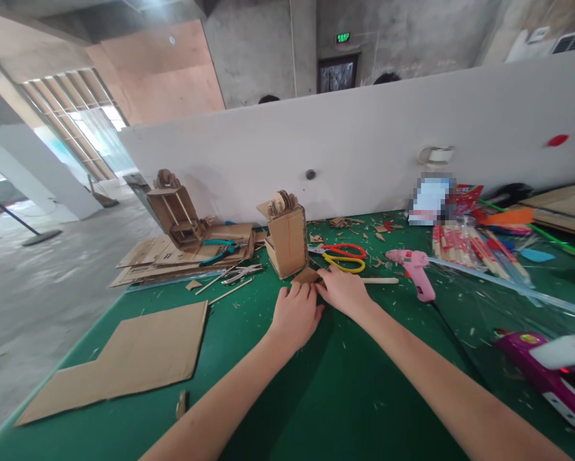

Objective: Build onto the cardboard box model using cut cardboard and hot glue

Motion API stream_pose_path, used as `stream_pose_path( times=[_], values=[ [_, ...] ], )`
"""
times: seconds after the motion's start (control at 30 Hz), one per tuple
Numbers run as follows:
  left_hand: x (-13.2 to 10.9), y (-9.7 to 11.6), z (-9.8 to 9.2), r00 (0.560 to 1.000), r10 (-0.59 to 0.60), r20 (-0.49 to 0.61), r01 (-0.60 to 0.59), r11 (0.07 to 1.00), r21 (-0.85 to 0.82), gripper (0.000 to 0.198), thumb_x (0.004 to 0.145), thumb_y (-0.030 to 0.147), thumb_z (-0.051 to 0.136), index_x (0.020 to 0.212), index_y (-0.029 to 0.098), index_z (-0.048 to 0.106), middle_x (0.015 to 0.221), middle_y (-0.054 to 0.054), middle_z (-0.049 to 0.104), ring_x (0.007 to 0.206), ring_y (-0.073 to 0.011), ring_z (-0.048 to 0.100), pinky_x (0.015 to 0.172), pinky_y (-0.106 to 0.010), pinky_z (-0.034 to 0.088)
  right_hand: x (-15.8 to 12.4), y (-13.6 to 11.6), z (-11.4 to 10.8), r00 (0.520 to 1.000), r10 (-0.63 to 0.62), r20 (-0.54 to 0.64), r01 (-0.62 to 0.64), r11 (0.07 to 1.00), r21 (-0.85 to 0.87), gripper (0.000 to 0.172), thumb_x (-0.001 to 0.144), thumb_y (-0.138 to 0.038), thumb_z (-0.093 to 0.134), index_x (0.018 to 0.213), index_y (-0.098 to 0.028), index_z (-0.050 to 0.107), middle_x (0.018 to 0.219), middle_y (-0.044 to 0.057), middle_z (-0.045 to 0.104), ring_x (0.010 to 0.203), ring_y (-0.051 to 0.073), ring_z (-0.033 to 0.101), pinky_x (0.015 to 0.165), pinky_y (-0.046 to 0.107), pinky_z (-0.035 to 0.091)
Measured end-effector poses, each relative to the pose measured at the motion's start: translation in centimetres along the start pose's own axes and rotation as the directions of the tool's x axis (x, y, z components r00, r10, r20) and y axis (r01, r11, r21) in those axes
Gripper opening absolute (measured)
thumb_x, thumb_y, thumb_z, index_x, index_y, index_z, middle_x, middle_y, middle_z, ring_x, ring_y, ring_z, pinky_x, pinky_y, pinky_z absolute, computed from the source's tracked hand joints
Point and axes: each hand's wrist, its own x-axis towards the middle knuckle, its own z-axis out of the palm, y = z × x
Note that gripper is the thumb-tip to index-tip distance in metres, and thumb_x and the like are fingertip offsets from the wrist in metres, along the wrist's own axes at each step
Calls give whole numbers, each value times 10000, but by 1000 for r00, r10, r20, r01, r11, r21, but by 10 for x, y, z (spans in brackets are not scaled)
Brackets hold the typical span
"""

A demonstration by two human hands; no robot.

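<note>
A small brown piece of cardboard (305,276) lies at the fingertips of both hands, partly covered by them. My left hand (294,315) has its fingers curled and closed on the near edge of the piece. From the right, my right hand (344,291) pinches the piece's right side, fingers bent. Just behind stands a cardboard box model (288,243) with stacked round discs on top. Scissors with red and yellow handles (346,257) lie beyond my right hand, and a pale wooden stick (381,280) sticks out beside it.
A large cut cardboard sheet (138,352) lies at left. Behind it are pliers (243,274), teal-handled cutters (219,251) and a second cardboard model (177,214) on stacked sheets. At right are a pink glue gun (415,272), bagged sticks (479,253) and a purple device (542,371). A white partition (364,147) rises behind.
</note>
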Motion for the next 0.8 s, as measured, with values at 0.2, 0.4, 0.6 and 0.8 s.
stream_pose_path(
  times=[0.2, 0.4, 0.6, 0.8],
  values=[
    [-3, 3, 0, 996, 86, -6, -86, 992, -90, 230, 932, 266, 385, 906, 177, 595, 924, -70, 635, 941, -226, 574, 821, -380, 409, -8, 21, 3, 996, 88, -29, -89, 996, -28, 314, 918, -291, 400, 1177, -185, 543, 1096, 143, 589, 786, 261, 668, 615, 352, 477],
    [3, 1, -2, 992, -123, 4, 123, 992, -21, 229, 890, 156, 404, 1018, 119, 590, 1000, -141, 627, 976, -291, 563, 773, -420, 417, -20, 28, 5, 995, 62, -76, -64, 997, -32, 414, 927, -284, 348, 1308, -166, 459, 1212, 149, 552, 773, 235, 664, 573, 308, 463],
    [10, 1, -7, 996, 67, 56, -62, 995, -79, 190, 833, 174, 506, 993, 165, 610, 935, -74, 638, 910, -235, 598, 812, -379, 444, -24, 25, 6, 987, -124, -103, 131, 989, 63, 376, 935, -278, 363, 1274, -199, 505, 1263, 101, 537, 873, 206, 649, 616, 281, 467],
    [11, 3, -5, 998, 26, 52, -21, 995, -96, 193, 864, 239, 511, 1020, 186, 611, 1019, -66, 627, 893, -216, 612, 782, -354, 463, -26, 29, 8, 976, -202, -76, 209, 973, 98, 256, 937, -270, 393, 1035, -210, 621, 1075, 55, 623, 828, 170, 648, 658, 257, 463]
  ],
)
